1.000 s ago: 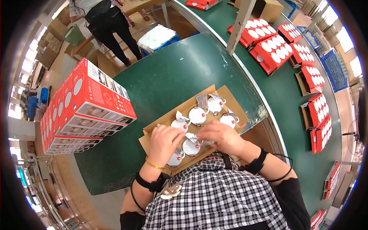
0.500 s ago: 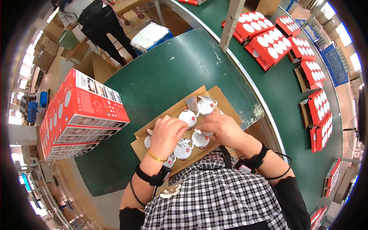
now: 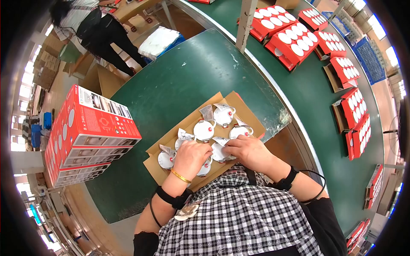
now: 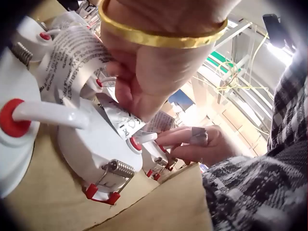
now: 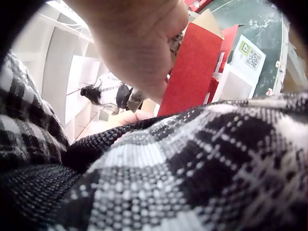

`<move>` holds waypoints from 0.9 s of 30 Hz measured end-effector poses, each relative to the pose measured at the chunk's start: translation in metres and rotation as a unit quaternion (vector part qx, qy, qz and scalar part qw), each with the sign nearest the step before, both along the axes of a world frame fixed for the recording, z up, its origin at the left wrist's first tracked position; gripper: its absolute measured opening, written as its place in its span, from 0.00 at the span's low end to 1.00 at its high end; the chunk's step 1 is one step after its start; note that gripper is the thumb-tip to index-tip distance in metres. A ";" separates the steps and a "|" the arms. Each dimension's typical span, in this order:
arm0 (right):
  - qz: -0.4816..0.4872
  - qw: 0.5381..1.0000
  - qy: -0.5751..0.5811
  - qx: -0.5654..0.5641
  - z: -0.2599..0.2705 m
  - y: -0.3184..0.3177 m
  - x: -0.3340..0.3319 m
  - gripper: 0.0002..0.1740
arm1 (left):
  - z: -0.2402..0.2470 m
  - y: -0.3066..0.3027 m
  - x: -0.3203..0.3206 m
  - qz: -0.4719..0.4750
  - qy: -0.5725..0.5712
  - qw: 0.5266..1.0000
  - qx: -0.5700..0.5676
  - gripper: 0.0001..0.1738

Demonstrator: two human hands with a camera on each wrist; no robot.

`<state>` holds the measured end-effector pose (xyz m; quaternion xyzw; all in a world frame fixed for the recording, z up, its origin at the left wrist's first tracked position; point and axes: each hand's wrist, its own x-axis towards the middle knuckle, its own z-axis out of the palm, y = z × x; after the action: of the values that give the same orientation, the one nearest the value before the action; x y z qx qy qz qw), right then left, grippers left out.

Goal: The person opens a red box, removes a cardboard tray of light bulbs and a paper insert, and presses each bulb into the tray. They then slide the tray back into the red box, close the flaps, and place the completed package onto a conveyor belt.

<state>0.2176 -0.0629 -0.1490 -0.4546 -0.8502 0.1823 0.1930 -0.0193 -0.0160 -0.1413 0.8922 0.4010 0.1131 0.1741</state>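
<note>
An open cardboard box (image 3: 154, 169) holds several white round downlights (image 3: 204, 130) with red cable grommets, white cables and spring clips. Folded printed leaflets (image 3: 206, 112) stick up beside them. My left hand (image 3: 190, 160) is low over the row nearest my body. In the left wrist view its thumb and fingers pinch a leaflet (image 4: 119, 118) against a downlight (image 4: 98, 144). My right hand (image 3: 252, 152), with grey tape round one finger in the left wrist view, has its fingertips at the neighbouring downlight (image 3: 219, 152); I cannot tell whether they grip it.
Stacked red printed cartons (image 3: 100, 121) stand left of the box on the green table (image 3: 183, 85). Along the green bench (image 3: 294, 102) on the right are several red boxes (image 3: 294, 42) of white discs. A metal post (image 3: 246, 25) rises between them. Another person (image 3: 96, 32) stands behind the table.
Both hands have come down onto the row of downlights nearest my body, the left moving nearer to me. The head view has turned, so the box and cartons sit further left.
</note>
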 end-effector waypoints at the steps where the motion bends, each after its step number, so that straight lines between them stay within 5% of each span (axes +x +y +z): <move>1: 0.001 1.000 -0.004 -0.001 0.000 0.000 0.001 0.16 | -0.005 0.000 0.000 0.001 -0.014 1.000 0.001 0.05; 23: -0.010 1.000 -0.004 -0.017 -0.004 -0.002 0.001 0.18 | -0.010 -0.003 -0.002 -0.004 -0.082 0.997 0.011 0.04; 27: -0.024 0.997 0.070 0.009 0.008 -0.001 0.018 0.22 | 0.002 0.001 0.001 -0.005 -0.100 0.995 0.014 0.04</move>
<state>0.2355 -0.0639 -0.1408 -0.4590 -0.8252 0.2014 0.2604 -0.0186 -0.0152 -0.1390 0.8806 0.3759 0.2065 0.2014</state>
